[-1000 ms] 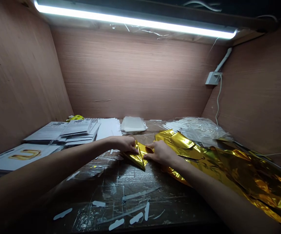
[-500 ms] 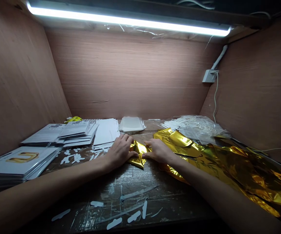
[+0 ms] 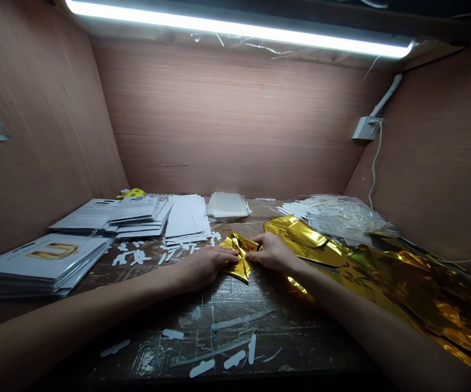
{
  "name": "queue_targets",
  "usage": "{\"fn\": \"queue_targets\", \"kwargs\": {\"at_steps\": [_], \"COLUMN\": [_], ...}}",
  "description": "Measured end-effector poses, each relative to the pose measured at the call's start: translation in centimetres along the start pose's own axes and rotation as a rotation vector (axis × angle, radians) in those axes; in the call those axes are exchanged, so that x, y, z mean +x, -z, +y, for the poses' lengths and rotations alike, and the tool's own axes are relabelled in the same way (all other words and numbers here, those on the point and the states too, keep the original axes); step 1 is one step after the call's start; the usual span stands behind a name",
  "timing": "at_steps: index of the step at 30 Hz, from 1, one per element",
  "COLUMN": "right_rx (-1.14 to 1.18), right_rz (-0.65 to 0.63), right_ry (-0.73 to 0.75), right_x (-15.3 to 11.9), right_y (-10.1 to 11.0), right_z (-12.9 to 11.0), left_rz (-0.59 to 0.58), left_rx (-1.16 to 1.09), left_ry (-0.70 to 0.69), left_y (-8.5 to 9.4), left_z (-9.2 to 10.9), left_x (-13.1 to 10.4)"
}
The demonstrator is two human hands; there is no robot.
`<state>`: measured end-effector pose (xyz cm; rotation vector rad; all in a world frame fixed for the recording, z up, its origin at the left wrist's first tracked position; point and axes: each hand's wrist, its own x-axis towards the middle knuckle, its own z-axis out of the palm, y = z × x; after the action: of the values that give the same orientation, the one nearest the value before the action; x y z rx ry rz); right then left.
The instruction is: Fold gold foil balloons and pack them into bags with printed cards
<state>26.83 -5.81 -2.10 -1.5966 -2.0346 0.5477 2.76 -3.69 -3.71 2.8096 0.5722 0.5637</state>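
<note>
A small folded gold foil balloon lies on the dark tabletop between my hands, creased and pointed toward me. My left hand lies flat, its fingers stretched out across the left part of the foil. With thumb and fingers, my right hand pinches the right edge. Just beyond the right hand, more flat gold foil balloons spread along the right side of the table.
Stacks of packed cards, one printed with a gold U, stand at left. White sheets, clear bags and a heap of white straws line the back. White paper scraps lie near the front edge.
My left hand's fingers have gone from curled over the foil to stretched flat on it. The foil's folds have shifted, and the camera view has turned slightly left.
</note>
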Motion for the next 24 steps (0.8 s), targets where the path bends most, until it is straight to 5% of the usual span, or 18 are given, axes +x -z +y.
{"fn": "queue_targets", "kwargs": {"at_steps": [5,9,15,24], "right_rx": [0.117,-0.019,-0.044,-0.151], "right_rz": [0.067,0.141,0.089,-0.130], "right_ry": [0.287,0.538,0.763,0.728], "right_x": [-0.4,-0.7,-0.8,-1.6], "right_y": [-1.1,-1.6,-1.8,-1.4], "right_z": [-0.5,0.0,1.1,-0.1], "left_rz": [-0.040,-0.086,-0.027,0.397], "left_rx": [-0.031,-0.102,-0.187,0.175], "left_ry": [0.030,0.030,0.000,0.031], "left_y": [0.6,1.4,1.1,1.2], "left_z": [0.3,0.5,-0.3,-0.6], "left_x": [-0.1,-0.4,-0.9,-1.6]}}
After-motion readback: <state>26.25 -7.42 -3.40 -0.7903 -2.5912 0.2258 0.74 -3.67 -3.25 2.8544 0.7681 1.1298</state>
